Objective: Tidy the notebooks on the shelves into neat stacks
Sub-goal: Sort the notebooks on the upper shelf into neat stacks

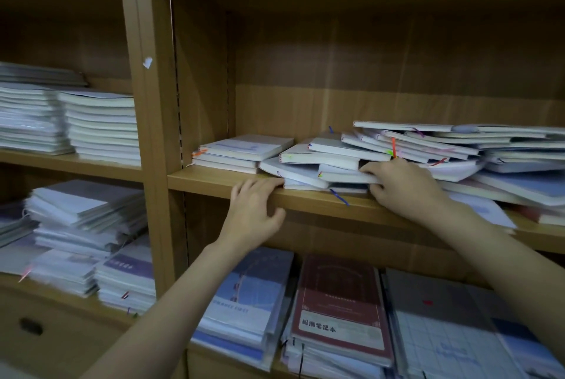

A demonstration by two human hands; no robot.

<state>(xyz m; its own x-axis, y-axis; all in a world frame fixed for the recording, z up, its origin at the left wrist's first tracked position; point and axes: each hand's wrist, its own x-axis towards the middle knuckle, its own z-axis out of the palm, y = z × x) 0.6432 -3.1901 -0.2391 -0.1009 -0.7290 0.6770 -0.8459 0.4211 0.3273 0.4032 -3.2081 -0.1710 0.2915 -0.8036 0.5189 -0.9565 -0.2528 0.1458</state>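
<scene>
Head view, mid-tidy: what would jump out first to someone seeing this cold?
The slumped heap of notebooks on the middle shelf, fanned and tilted toward the right. Both hands are at its front edge: the right hand grips the lower notebooks, the left hand touches the heap's left corner. Beside it on the left sits a small neat stack, and a red notebook lies on the shelf below.

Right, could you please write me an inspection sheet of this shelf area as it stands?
Surface: wooden middle shelf, bare at its left front edge.
Job's things: slumped pile of notebooks leaning and overlapping; small neat stack at its left.
Clutter: blue ribbon hanging over the shelf edge.
Grippers: left hand touches the pile's lowest books; right hand grips a notebook in the pile.
Cables: nothing seen.
Surroundings: tidy white stacks in the left bay; red notebook on the shelf below.
</scene>
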